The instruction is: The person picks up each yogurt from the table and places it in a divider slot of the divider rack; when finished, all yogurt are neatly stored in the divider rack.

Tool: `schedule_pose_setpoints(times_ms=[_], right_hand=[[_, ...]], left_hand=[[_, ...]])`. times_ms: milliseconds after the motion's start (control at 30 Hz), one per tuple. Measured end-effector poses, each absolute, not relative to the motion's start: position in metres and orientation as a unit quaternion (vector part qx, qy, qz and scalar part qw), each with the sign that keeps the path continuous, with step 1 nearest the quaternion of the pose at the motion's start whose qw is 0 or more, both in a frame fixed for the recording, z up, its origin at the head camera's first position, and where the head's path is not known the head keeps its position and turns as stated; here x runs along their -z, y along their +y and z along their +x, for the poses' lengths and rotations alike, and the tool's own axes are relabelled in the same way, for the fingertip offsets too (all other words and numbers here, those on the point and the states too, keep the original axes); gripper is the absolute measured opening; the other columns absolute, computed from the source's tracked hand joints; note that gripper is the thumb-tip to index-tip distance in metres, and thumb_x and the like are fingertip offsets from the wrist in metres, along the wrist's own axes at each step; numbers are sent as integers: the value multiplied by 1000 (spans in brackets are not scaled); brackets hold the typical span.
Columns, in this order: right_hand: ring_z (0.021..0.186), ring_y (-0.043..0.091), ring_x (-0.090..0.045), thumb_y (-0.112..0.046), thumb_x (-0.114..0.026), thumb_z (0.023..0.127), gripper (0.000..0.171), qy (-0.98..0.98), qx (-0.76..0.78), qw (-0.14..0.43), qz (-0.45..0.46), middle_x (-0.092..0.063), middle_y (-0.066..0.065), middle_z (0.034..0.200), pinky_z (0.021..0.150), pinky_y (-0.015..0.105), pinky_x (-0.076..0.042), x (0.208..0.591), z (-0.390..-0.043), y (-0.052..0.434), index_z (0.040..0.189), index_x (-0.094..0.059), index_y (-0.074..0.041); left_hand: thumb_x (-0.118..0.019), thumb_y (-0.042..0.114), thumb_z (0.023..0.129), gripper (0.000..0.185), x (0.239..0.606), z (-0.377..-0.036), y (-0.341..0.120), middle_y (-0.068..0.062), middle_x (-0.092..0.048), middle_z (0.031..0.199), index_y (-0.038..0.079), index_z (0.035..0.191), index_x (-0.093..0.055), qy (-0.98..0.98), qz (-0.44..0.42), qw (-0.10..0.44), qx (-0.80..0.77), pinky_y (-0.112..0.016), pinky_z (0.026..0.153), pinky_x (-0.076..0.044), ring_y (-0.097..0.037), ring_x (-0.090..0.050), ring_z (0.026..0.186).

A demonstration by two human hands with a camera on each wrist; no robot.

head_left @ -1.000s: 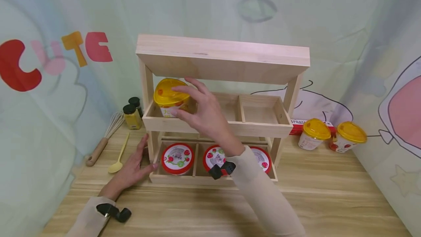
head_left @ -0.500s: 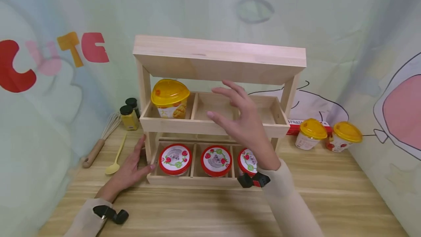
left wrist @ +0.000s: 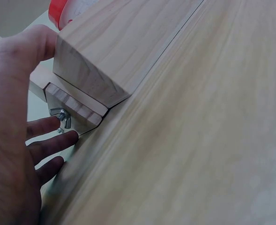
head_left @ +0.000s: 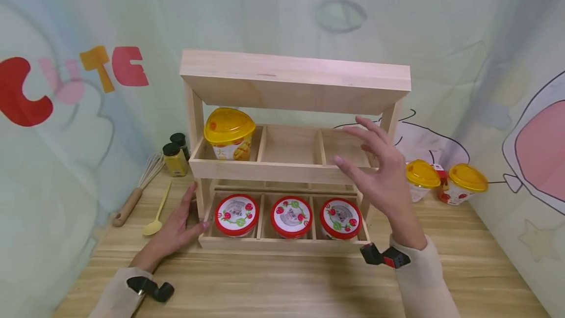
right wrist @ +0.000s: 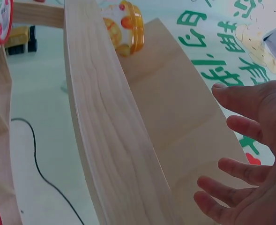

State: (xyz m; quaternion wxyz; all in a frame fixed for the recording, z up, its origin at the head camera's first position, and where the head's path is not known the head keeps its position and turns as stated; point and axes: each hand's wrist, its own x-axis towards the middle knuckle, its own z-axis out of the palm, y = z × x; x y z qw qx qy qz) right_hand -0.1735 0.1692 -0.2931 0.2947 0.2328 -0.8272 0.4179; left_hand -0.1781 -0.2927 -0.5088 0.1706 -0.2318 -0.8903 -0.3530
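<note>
- The yellow-lidded cup (head_left: 229,134) sits upright in the left compartment of the upper tray (head_left: 273,172) of the wooden rack (head_left: 295,70), with no hand on it.
- On the rack's lower tray (head_left: 282,244), three red-lidded tubs (head_left: 236,215) (head_left: 291,217) (head_left: 341,218) stand one to a compartment.
- The right hand (head_left: 381,173) is in front of the rack's upper right end, fingers spread and slightly bent, thumb well apart from them, holding nothing; whether a fingertip touches the wood I cannot tell.
- The left hand (head_left: 176,227) is at the rack's lower left corner, fingers loosely extended along the side, thumb resting against the tray's end.
- As I judge it, the filling is partly done: four of the rack's six compartments are taken, the upper middle and upper right ones not yet.
- Two more cups (head_left: 422,179) (head_left: 468,180) with yellow lids are off the rack, to its right, apparently what is left.
- Left of the rack lie a whisk (head_left: 129,206) and a yellow spoon (head_left: 152,227); two dark-capped jars (head_left: 175,160) (head_left: 178,139) stand just beside its post.
</note>
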Motion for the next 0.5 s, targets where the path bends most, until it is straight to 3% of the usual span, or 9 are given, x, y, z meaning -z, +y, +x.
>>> schedule_pose_setpoints(times_ms=[133, 333, 500], right_hand=[[149, 26, -52, -8, -85, 89, 56, -830, -419, 302, 210, -53, 3, 165, 108, 14, -46, 299, -171, 192, 143, -69, -14], [150, 25, -50, -19, -84, 92, 55, -849, -404, 308, 145, -53, 3, 165, 105, 5, -42, 312, -169, 220, 145, -68, -19], [147, 27, -54, -25, -84, 93, 55, -860, -393, 311, 101, -55, 2, 163, 103, 4, -41, 323, -171, 237, 145, -68, -21]], left_hand=[[-84, 7, 83, 121, 510, -178, -292, -39, -49, 154, 14, 172, -3, -889, -233, 172, 354, -52, 103, -57, -52, -66, 124], [-83, 8, 84, 119, 510, -178, -292, -39, -48, 155, 14, 172, -3, -895, -222, 164, 351, -49, 105, -55, -51, -66, 126], [-82, 8, 85, 119, 510, -178, -292, -40, -44, 157, 14, 172, -1, -896, -217, 161, 352, -67, 102, -54, -54, -65, 127]])
